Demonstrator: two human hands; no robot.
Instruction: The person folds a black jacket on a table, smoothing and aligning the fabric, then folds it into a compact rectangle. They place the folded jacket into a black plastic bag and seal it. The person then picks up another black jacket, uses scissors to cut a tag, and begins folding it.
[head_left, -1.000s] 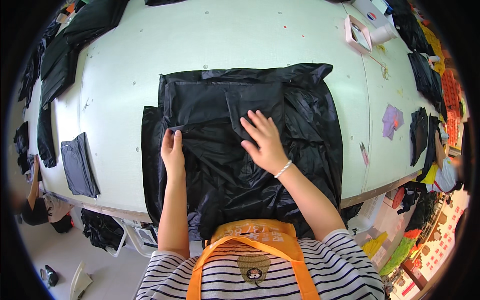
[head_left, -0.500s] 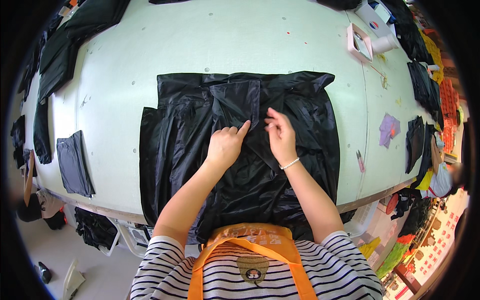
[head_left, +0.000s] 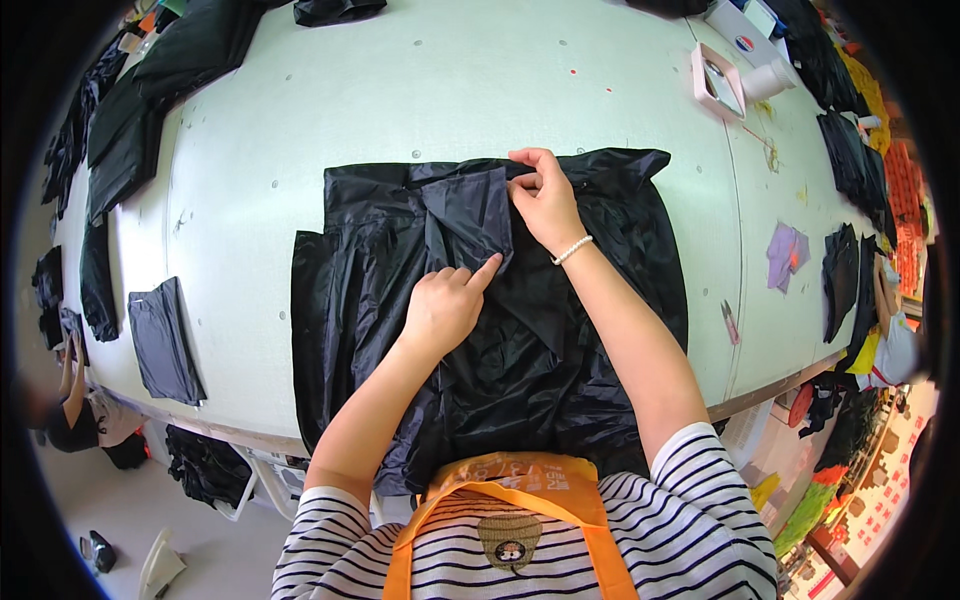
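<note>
Touching the lower right corner of a dark flap (head_left: 465,212) with its straightened index finger, my left hand (head_left: 444,312) keeps its other fingers loosely curled; I cannot tell whether any cloth is caught beneath them. My right hand (head_left: 545,205) is at the flap's upper right edge, half closed, one finger reaching out beyond the others and the thumb close to the bent fingertips. Whether they pinch the edge or only rest against it, I cannot make out. A white bracelet (head_left: 572,250) circles my right wrist.

Under both hands, the black cloth (head_left: 625,300) spreads in wrinkles over the near middle of the pale table (head_left: 400,105), reaching back to my orange apron (head_left: 510,478). Left of it lies a folded dark piece (head_left: 165,340), and farther up that side, a long heap of black fabric (head_left: 125,150).

To the right, well apart from the cloth, are pink-handled snips (head_left: 732,324) and a purple scrap (head_left: 786,252). Near the far right corner, a pink tray (head_left: 699,72) sits beside a white cylinder (head_left: 770,78). At the far left, another person (head_left: 72,425) is beside the table.
</note>
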